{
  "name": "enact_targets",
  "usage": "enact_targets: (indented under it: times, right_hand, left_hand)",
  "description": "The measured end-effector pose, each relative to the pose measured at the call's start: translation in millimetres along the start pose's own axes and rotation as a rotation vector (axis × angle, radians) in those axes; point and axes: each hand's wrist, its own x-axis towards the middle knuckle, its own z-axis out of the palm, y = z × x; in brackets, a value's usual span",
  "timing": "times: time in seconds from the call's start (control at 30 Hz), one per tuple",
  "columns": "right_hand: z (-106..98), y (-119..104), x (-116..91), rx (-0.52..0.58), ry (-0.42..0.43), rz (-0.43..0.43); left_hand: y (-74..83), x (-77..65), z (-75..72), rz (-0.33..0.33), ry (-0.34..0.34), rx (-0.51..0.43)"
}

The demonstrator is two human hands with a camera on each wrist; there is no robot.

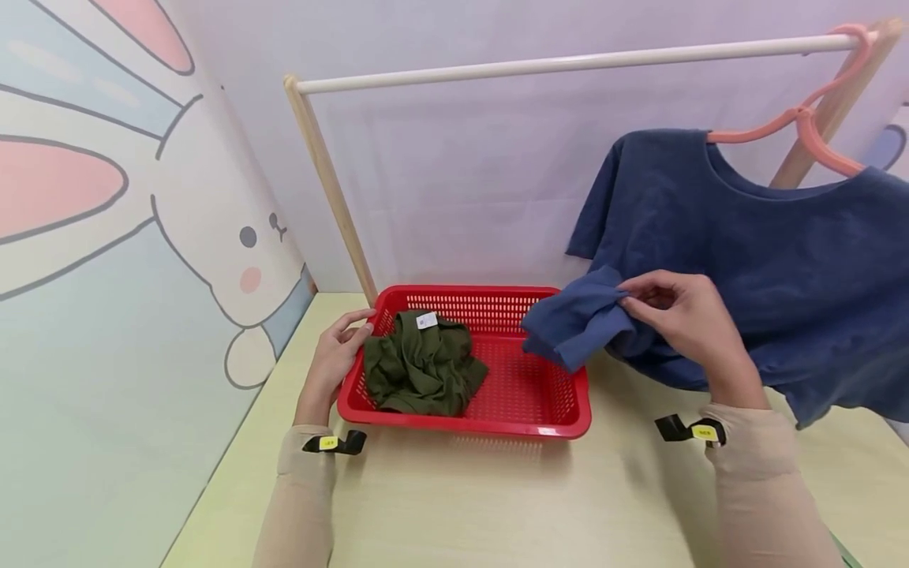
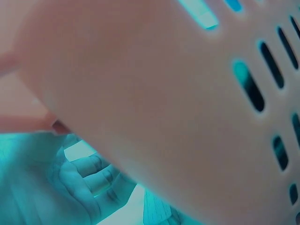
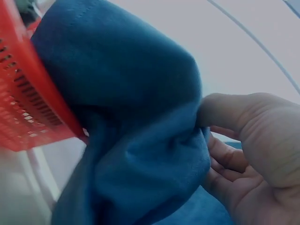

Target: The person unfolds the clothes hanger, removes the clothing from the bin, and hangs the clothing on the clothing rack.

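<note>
At the left end of a red basket (image 1: 465, 424), my left hand (image 1: 334, 355) grips the rim, with fingertips and thumb at its edge. The left wrist view shows the slotted basket wall (image 2: 140, 103) very close, with the fingers beside it. My right hand (image 1: 675, 312) pinches a bunched blue cloth (image 1: 575, 315) between thumb and fingers, over the basket's right end. This cloth overlaps a dark blue T-shirt (image 1: 767, 252) hanging on a pink hanger (image 1: 831, 150); I cannot tell whether they are one piece. A crumpled dark green garment (image 1: 426, 371) with a white tag lies in the basket's left half.
A clothes rack with a white rail (image 1: 568, 65) and wooden posts (image 1: 330, 181) stands behind the basket. The hanger hooks onto the rail's right end. To the left, a wall with a painted rabbit (image 1: 220, 244) borders the pale tabletop (image 1: 454, 505).
</note>
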Motion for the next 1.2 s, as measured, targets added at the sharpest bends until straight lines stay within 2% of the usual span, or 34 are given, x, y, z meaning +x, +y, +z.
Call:
enact_targets:
  times: [0.27,0.57,0.7,0.97,1.2]
  right_hand:
    - [-26.5,5.7,-1.3,-0.005,0.239,0.079]
    - [-51.9,-0.8,-7.1,0.081,0.435,0.210]
    - [-55.5,-2.4,-8.8,0.060,0.523,0.244]
    - [-58.4,1.1,-9.3,0.046,0.618,0.266]
    - [-57.7,-1.2,-7.0,0.128,0.637,0.301]
  left_hand:
    - [-1.1,-2.3,-2.0,-0.005,0.005,0.018]
    - [-1.8,-1.0,-2.3,-0.007,0.007,0.011]
    - [-2.3,-0.1,-1.7,-0.001,0.007,0.013]
    - [-2.0,1.3,-0.6,0.003,0.003,-0.007]
    - [-2.3,2.0,-0.4,0.008,0.003,0.000]
